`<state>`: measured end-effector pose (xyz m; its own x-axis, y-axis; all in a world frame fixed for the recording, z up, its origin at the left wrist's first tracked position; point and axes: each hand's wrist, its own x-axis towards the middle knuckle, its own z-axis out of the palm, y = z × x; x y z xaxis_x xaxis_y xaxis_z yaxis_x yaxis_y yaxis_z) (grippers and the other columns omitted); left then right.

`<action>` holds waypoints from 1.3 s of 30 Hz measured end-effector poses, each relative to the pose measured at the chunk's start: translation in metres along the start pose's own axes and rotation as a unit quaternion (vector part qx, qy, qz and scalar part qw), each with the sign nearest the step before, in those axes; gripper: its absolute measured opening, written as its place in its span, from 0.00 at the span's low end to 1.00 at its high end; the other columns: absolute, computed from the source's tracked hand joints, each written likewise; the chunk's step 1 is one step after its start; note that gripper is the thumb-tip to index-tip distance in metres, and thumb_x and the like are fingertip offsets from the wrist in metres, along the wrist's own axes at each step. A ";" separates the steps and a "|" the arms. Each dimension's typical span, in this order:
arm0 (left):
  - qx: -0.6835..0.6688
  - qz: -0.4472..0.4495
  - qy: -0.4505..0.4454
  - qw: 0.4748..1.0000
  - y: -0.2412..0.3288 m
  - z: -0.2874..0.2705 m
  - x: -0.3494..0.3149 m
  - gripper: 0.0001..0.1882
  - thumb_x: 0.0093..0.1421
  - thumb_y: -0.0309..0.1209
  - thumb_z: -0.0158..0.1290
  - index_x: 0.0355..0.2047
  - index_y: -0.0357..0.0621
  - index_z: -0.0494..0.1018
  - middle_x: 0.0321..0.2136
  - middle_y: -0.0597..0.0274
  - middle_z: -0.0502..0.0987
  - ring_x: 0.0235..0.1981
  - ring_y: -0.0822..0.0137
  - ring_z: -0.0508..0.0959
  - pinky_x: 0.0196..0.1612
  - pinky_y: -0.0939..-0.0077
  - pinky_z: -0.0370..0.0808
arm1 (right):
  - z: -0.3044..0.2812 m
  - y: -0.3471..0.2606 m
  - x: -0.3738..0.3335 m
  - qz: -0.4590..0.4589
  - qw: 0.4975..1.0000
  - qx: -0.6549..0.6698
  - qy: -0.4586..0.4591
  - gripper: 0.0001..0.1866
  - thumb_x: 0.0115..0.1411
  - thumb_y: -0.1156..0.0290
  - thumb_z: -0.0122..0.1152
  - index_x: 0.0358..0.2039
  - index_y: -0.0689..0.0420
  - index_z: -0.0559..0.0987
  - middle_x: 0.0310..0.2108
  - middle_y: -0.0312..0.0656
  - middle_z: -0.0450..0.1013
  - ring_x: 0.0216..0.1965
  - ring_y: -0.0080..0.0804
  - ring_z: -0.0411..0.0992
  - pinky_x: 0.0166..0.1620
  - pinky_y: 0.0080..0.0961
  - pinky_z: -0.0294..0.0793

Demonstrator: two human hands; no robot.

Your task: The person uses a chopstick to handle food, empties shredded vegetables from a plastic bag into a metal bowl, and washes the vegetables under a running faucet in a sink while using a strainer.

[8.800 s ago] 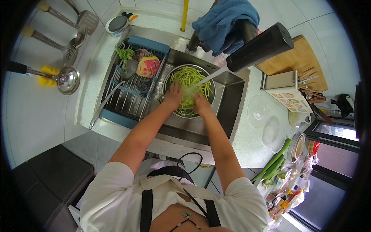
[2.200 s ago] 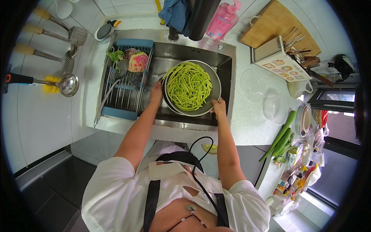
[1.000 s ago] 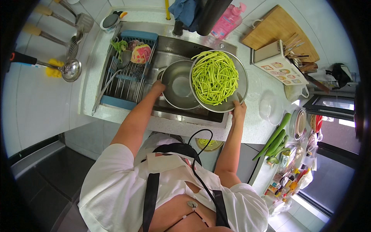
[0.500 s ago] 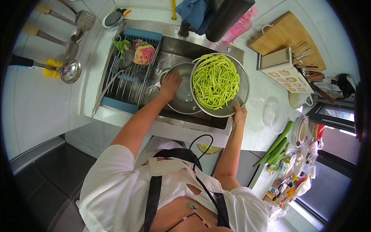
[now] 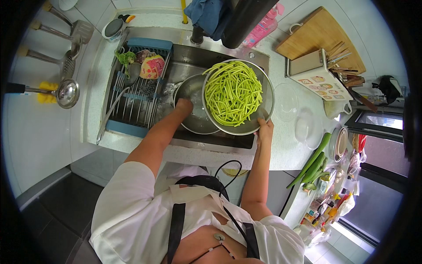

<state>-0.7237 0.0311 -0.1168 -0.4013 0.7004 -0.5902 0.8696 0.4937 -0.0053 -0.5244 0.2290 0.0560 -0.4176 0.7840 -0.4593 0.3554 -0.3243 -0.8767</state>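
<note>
My right hand (image 5: 264, 130) grips the lower right rim of a wide steel bowl (image 5: 267, 94), its thumb on the inside. Long, thin green stalks (image 5: 235, 93), which look like cut beans or garlic scapes, are heaped in this bowl. It is tilted slightly and overlaps a second steel basin (image 5: 196, 125) in the sink. My left hand (image 5: 184, 105) reaches down into that basin at its left side, where a little water shows. The fingers of this hand point down and are hidden, so I cannot see whether they hold anything.
A blue-edged drying rack (image 5: 127, 127) with a ladle (image 5: 112, 112), greens and a pink-yellow item fills the sink's left side. The black faucet (image 5: 248, 22), draped with a blue cloth (image 5: 206, 17), rises behind. Clear plastic bowls (image 5: 307, 127) and a chopstick holder (image 5: 310, 72) stand right.
My left hand has gone deeper into the lower basin, its fingers passing out of sight. My right hand still holds the bowl of green stalks. The whole view has shifted slightly.
</note>
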 end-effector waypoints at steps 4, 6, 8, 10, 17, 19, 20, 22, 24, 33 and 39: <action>0.017 0.063 -0.048 0.997 0.002 -0.012 -0.019 0.12 0.53 0.32 0.44 0.35 0.47 0.75 0.38 0.60 0.75 0.39 0.61 0.75 0.35 0.65 0.72 | -0.003 0.000 -0.004 0.007 1.000 -0.005 0.009 0.13 0.50 0.75 0.47 0.38 0.64 0.71 0.19 0.38 0.69 0.11 0.20 0.61 0.10 0.14 0.58; -0.035 0.057 -0.027 0.997 0.001 -0.014 -0.028 0.12 0.54 0.34 0.43 0.33 0.47 0.75 0.37 0.58 0.75 0.39 0.60 0.76 0.35 0.65 0.72 | -0.003 0.001 -0.006 0.003 1.000 -0.007 0.011 0.14 0.50 0.75 0.47 0.39 0.64 0.71 0.20 0.38 0.69 0.11 0.20 0.61 0.10 0.14 0.58; -0.148 0.005 0.013 0.989 0.004 -0.032 -0.043 0.13 0.55 0.36 0.43 0.31 0.46 0.75 0.34 0.55 0.76 0.38 0.58 0.76 0.36 0.66 0.72 | -0.005 0.000 -0.008 -0.002 1.000 -0.003 0.008 0.14 0.50 0.75 0.47 0.39 0.64 0.71 0.20 0.38 0.69 0.11 0.20 0.61 0.10 0.14 0.58; -0.333 -0.073 0.147 0.929 0.004 -0.030 -0.049 0.15 0.56 0.39 0.42 0.28 0.44 0.74 0.29 0.52 0.76 0.33 0.55 0.76 0.33 0.66 0.71 | -0.006 0.001 -0.009 -0.006 1.000 -0.003 0.005 0.14 0.50 0.76 0.46 0.39 0.64 0.71 0.20 0.38 0.69 0.11 0.21 0.61 0.10 0.14 0.58; -0.814 -0.107 0.314 0.477 0.003 -0.093 -0.092 0.18 0.60 0.44 0.40 0.25 0.43 0.67 0.12 0.68 0.63 0.14 0.74 0.62 0.18 0.78 0.58 | -0.004 0.012 -0.006 -0.001 1.000 -0.003 0.001 0.13 0.50 0.76 0.46 0.37 0.63 0.71 0.19 0.38 0.68 0.11 0.21 0.61 0.10 0.15 0.58; -0.850 -0.039 0.287 0.441 0.011 -0.126 -0.110 0.17 0.61 0.45 0.39 0.30 0.43 0.66 0.14 0.69 0.64 0.15 0.77 0.63 0.19 0.81 0.59 | -0.001 0.012 -0.007 -0.005 1.000 -0.009 -0.007 0.13 0.49 0.76 0.46 0.36 0.63 0.71 0.19 0.38 0.68 0.11 0.21 0.62 0.10 0.15 0.58; -0.843 -0.005 0.276 0.462 0.016 -0.137 -0.111 0.17 0.61 0.44 0.39 0.34 0.42 0.66 0.17 0.67 0.66 0.18 0.76 0.66 0.22 0.81 0.63 | -0.001 0.014 -0.007 -0.006 1.000 -0.013 -0.009 0.12 0.49 0.76 0.46 0.36 0.63 0.71 0.19 0.38 0.68 0.11 0.21 0.62 0.10 0.16 0.58; -0.852 0.083 0.287 0.431 0.038 -0.158 -0.109 0.18 0.62 0.43 0.38 0.41 0.42 0.67 0.28 0.62 0.71 0.30 0.73 0.72 0.36 0.78 0.69 | 0.002 0.016 -0.008 -0.005 1.000 -0.018 -0.008 0.12 0.49 0.76 0.46 0.36 0.63 0.71 0.19 0.38 0.68 0.11 0.21 0.62 0.10 0.16 0.58; -0.776 0.113 0.342 0.518 0.047 -0.165 -0.107 0.18 0.62 0.41 0.38 0.44 0.41 0.66 0.34 0.59 0.71 0.36 0.71 0.72 0.43 0.75 0.67 | 0.006 0.020 -0.008 0.007 1.000 -0.013 -0.018 0.12 0.49 0.77 0.46 0.35 0.63 0.71 0.19 0.38 0.68 0.11 0.21 0.62 0.10 0.16 0.59; -0.835 -0.019 0.447 0.321 0.008 -0.141 -0.104 0.11 0.58 0.25 0.43 0.42 0.38 0.67 0.34 0.61 0.72 0.32 0.75 0.72 0.35 0.86 0.69 | -0.002 0.013 -0.019 0.010 1.000 0.005 -0.006 0.12 0.49 0.77 0.46 0.36 0.63 0.71 0.20 0.39 0.69 0.11 0.21 0.62 0.10 0.15 0.58; -0.518 -0.293 0.280 0.753 -0.024 0.013 -0.051 0.22 0.43 0.30 0.57 0.39 0.33 0.68 0.32 0.46 0.74 0.34 0.51 0.74 0.39 0.66 0.70 | -0.011 0.010 -0.019 0.006 1.000 0.009 0.024 0.14 0.48 0.76 0.46 0.38 0.62 0.71 0.20 0.38 0.69 0.12 0.20 0.63 0.10 0.14 0.58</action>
<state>-0.7204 -0.0232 -0.0976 -0.9398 0.1705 -0.2961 -0.0780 0.7367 0.6717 -0.5040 0.2167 0.0573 -0.3716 0.8045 -0.4634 0.3445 -0.3440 -0.8735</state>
